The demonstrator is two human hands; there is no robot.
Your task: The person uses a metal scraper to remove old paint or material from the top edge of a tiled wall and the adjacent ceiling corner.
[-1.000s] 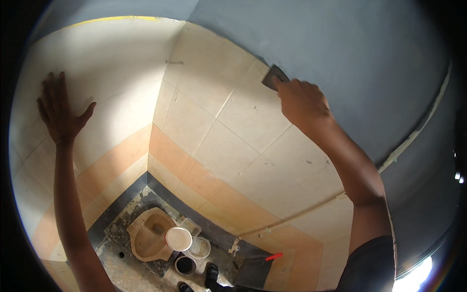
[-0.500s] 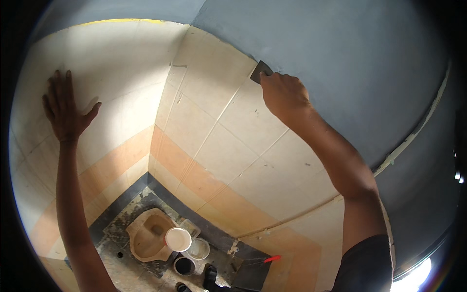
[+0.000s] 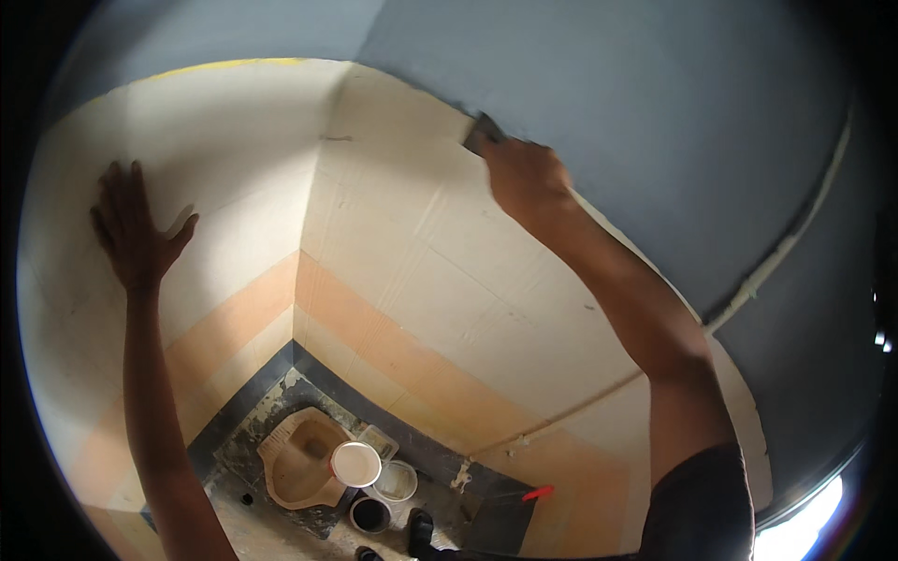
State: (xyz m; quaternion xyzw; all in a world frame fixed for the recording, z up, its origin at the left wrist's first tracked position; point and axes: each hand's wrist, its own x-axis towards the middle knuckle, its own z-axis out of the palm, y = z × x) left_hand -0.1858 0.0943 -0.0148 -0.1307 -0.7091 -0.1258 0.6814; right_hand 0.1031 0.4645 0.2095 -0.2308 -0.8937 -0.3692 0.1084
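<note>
With fingers spread, my left hand [image 3: 138, 229] rests against the cream tiled wall [image 3: 229, 178] on the left. In my right hand [image 3: 528, 179] is a dark, flat putty knife [image 3: 481, 134], gripped by its handle. Its blade lies at the border where the cream tiles of the right-hand wall [image 3: 402, 187] meet the grey-blue upper wall [image 3: 608, 84]. Some small dark specks or paste show along the border by the blade; what they are I cannot make out. The knife's handle is mostly hidden by my fingers.
Far below, a tan squat toilet [image 3: 304, 458] is set in the stained floor. Beside it stand a white bucket [image 3: 356, 464], a pale tub [image 3: 396, 481] and a dark-filled bucket [image 3: 370, 514]. A pipe [image 3: 776, 257] runs down the right wall. A red object [image 3: 538, 493] is low at right.
My right hand and the putty knife have shifted slightly left along the border. The view has tilted and moved a little; my left hand stays spread on the wall.
</note>
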